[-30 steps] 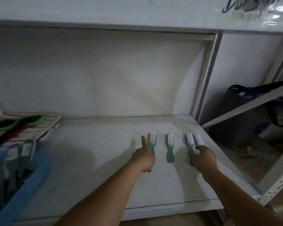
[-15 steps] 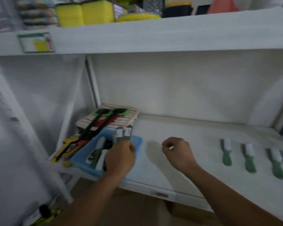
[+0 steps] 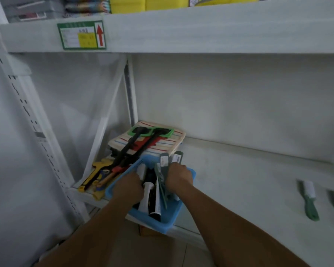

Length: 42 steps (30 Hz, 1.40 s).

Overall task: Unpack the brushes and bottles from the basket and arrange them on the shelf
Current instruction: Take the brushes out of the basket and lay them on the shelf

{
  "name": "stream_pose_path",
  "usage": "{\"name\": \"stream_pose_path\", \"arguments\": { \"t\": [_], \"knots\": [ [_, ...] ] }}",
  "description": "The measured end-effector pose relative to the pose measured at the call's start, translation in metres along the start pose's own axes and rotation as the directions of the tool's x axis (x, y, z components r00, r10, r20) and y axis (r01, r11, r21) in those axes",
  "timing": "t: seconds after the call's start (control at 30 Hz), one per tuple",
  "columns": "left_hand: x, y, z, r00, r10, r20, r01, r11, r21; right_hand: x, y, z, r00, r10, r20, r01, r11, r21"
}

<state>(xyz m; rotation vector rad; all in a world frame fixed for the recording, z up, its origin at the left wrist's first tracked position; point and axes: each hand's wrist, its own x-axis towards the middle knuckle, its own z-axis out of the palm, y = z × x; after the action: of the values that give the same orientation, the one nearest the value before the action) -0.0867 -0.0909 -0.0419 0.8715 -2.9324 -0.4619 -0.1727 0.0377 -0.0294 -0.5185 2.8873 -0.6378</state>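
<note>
From the head view, we have both hands in the blue basket [image 3: 174, 224] at the shelf's [image 3: 249, 182] left end: our right hand [image 3: 178, 178] closes around carded brushes [image 3: 165, 164], our left hand [image 3: 130, 186] curls beside a white bottle [image 3: 147, 196], contact unclear. Brushes seem light, stiff; we'd grasp the handles

It looked like a shop stockroom: white metal racking [image 3: 220, 33], a shelf-edge label [image 3: 81, 35], stacked sponges [image 3: 127, 3] above.

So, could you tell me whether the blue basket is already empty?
No, the blue basket holds brushes and a white bottle, and both the left hand and right hand are reaching into it.
</note>
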Motion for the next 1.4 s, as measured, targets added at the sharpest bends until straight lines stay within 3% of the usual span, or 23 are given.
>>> {"name": "stream_pose_path", "arguments": {
  "t": [0.23,0.37,0.53,0.67,0.77,0.87,0.97,1.07,1.23,1.4],
  "knots": [
    [-0.004,0.001,-0.001,0.996,-0.028,-0.087,0.029,0.999,0.015,-0.007,0.005,-0.004,0.959,0.073,-0.275,0.029,0.936,0.350],
    [-0.012,0.014,-0.015,0.962,-0.188,-0.201,0.139,0.962,-0.233,-0.012,0.019,-0.030,0.930,0.074,-0.359,0.098,0.894,0.437],
    [-0.041,0.083,-0.032,0.938,-0.083,-0.338,-0.082,0.891,-0.448,-0.045,0.067,-0.068,0.887,0.128,-0.444,0.173,0.799,0.576],
    [-0.089,0.183,0.009,0.974,0.086,-0.210,-0.193,0.803,-0.563,-0.098,0.161,-0.096,0.786,0.241,-0.569,0.151,0.817,0.556],
    [-0.126,0.254,0.067,0.981,0.190,0.032,-0.122,0.739,-0.663,-0.148,0.253,-0.119,0.721,0.401,-0.564,-0.037,0.836,0.547],
    [-0.149,0.302,0.113,0.966,0.189,0.176,-0.026,0.748,-0.664,-0.200,0.342,-0.140,0.667,0.581,-0.467,-0.306,0.785,0.539],
    [-0.161,0.329,0.140,0.975,0.123,0.186,0.020,0.780,-0.625,-0.238,0.400,-0.147,0.677,0.652,-0.342,-0.496,0.748,0.441],
    [-0.182,0.346,0.152,0.988,0.094,0.126,0.007,0.772,-0.635,-0.252,0.423,-0.141,0.718,0.629,-0.300,-0.526,0.771,0.359],
    [-0.235,0.352,0.177,0.950,0.303,0.069,-0.206,0.780,-0.592,-0.250,0.434,-0.123,0.821,0.498,-0.280,-0.476,0.867,0.148],
    [-0.246,0.367,0.181,0.896,0.436,0.081,-0.372,0.838,-0.399,-0.242,0.437,-0.126,0.877,0.401,-0.265,-0.400,0.914,0.062]
  ]
}}
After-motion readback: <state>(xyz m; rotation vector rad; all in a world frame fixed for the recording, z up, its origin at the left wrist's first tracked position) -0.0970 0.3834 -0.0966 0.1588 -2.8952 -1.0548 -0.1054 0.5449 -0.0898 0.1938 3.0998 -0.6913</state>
